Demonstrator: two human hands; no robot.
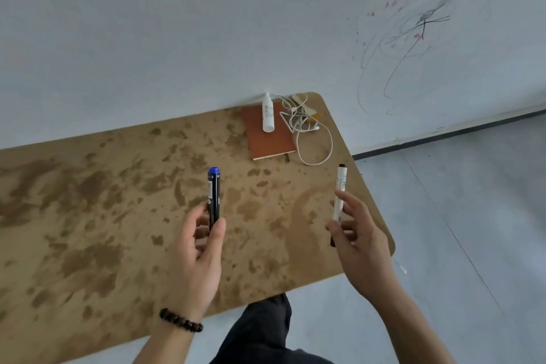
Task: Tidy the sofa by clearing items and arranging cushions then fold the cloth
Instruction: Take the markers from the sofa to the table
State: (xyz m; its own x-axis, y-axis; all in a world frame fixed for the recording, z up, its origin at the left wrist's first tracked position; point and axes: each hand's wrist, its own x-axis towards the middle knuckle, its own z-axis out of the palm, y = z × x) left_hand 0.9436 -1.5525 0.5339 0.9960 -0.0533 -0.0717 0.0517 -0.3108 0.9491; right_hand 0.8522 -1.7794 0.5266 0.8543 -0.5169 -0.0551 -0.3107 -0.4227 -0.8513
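My left hand (pixel 198 248) grips a black marker with a blue cap (pixel 213 195), held upright above the brown mottled table (pixel 88 201). My right hand (pixel 359 242) holds a white marker with a dark tip (pixel 339 195), also pointing up, near the table's right edge. A dark bead bracelet sits on my left wrist. No sofa, cushions or cloth are in view.
At the table's far right corner lie a brown notebook (pixel 270 139), a small white bottle (pixel 268 112) resting on it, and a tangled white cable (pixel 307 133). The white wall (pixel 413 47) on the right carries scribbles. Grey floor (pixel 458 216) lies to the right; my dark trouser leg shows below.
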